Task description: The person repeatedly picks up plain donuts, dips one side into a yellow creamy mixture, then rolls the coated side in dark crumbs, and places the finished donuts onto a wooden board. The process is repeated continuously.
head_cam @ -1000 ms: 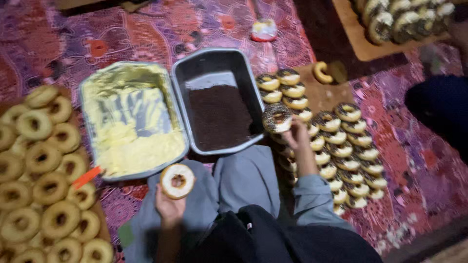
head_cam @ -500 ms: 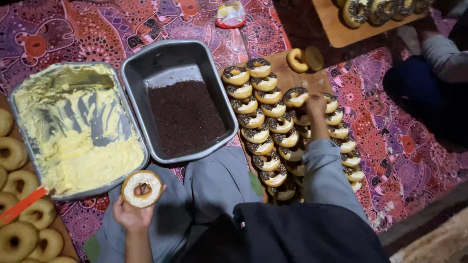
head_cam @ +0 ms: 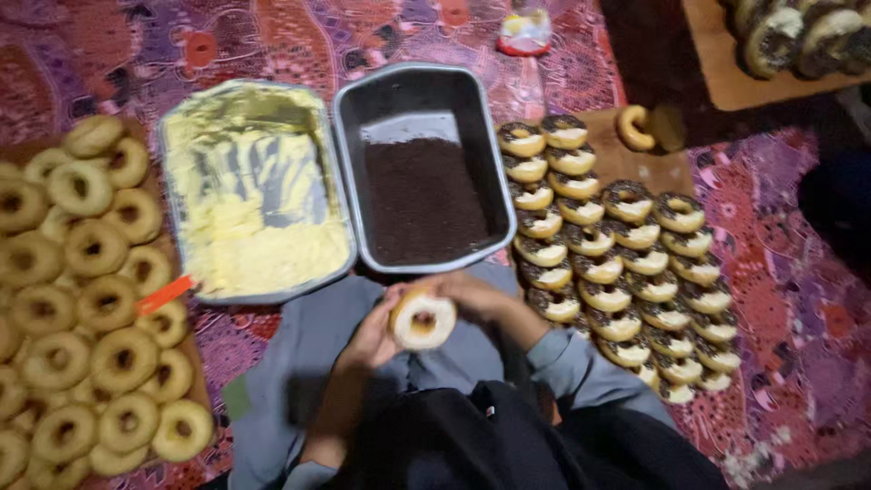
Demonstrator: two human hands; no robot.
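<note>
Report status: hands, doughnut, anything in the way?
Left hand and right hand both grip one cream-coated doughnut over the lap. Sprinkle tray just ahead. Nothing between them.

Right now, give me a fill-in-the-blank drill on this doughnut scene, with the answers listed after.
1. Both hands, left hand and right hand, hold one ____ doughnut.
2. The tray of dark sprinkles sits to the ____ of the tray of yellow cream.
3. The plain doughnuts lie on the person's ____ side.

Missing words: cream-topped; right; left
</note>
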